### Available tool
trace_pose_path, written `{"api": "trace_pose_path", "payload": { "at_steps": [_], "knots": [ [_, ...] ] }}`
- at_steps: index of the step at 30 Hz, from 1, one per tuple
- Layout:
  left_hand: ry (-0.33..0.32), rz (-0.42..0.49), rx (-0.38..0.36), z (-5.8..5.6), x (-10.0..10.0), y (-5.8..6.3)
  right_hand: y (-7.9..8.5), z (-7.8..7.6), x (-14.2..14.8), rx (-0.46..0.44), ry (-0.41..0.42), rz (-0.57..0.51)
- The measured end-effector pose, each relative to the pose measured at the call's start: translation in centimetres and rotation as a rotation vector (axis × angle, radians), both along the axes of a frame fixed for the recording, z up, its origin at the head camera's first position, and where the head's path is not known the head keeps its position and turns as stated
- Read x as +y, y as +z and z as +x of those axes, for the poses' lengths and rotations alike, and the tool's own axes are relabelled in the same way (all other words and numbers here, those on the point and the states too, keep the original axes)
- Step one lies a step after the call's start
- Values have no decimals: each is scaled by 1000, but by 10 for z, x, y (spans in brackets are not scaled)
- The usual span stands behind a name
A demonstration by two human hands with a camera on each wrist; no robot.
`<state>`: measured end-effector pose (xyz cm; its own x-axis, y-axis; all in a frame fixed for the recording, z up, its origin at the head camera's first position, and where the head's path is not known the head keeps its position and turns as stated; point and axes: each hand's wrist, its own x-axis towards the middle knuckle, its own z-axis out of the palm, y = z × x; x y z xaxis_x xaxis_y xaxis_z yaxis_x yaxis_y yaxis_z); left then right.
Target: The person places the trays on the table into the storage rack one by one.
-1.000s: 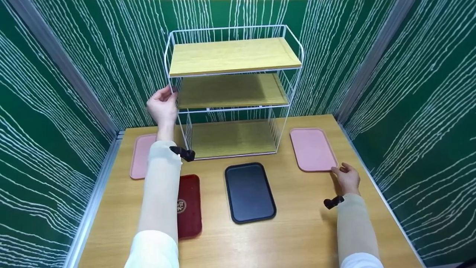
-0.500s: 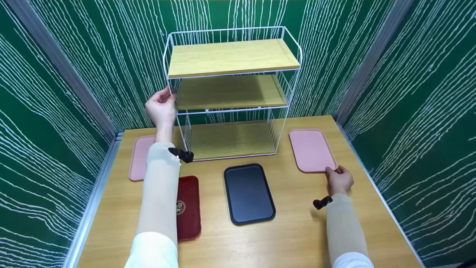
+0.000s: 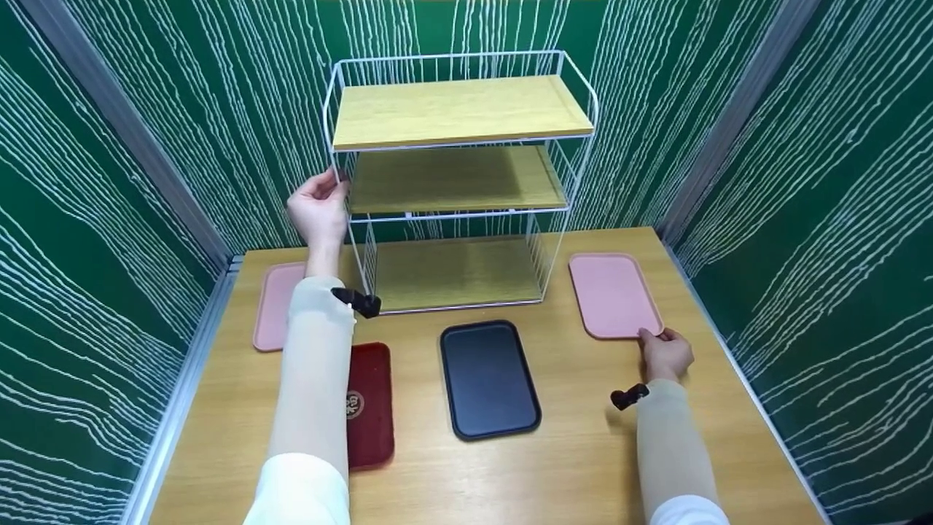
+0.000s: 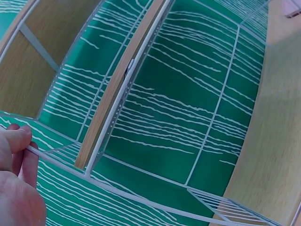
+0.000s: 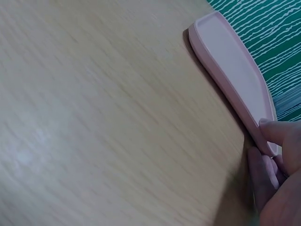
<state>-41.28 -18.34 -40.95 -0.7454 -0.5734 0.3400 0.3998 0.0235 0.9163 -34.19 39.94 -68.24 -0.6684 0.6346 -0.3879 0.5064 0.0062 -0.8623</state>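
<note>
My left hand (image 3: 318, 208) pinches the left front upright of a white wire rack (image 3: 455, 215) with three wooden shelves. Thumb and fingers close round the thin white rod (image 4: 61, 165) in the left wrist view. At the right, my right hand (image 3: 667, 354) pinches the near right corner of a pink tray (image 3: 616, 295). In the right wrist view the thumb (image 5: 275, 129) lies on top of the tray's rim and the other fingers are under its corner. Most of the tray lies close over the table.
A black tray (image 3: 490, 379) lies in front of the rack. Left of it is a dark red tray (image 3: 372, 408) with a round emblem, partly under my left forearm. A second pink tray (image 3: 277, 306) lies at the far left. Green walls with white streaks (image 3: 824, 219) enclose the wooden table (image 3: 568, 467).
My right hand has shifted slightly left along the near edge of the pink tray and now grips its corner. The left hand stays on the rack.
</note>
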Motion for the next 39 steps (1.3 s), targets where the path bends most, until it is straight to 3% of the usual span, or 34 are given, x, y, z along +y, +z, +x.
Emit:
{"api": "trace_pose_path", "payload": {
  "at_steps": [8, 16, 24, 32, 39],
  "knots": [
    [1, -21, 15, -2, 1, 0, 0, 1, -5, 44, -67, -16],
    [13, -54, -8, -2, -1, -2, -4, 1, -8, 124, -168, -126],
    [10, -65, -8, -1, -2, -3, -8, 4, -5, 279, -243, -409],
    [-2, -55, -24, 1, -3, -3, 5, 10, -6, 312, -230, -575],
    [-1, -41, -10, 0, -4, -2, 12, 11, -8, 388, -171, -677]
  ]
}}
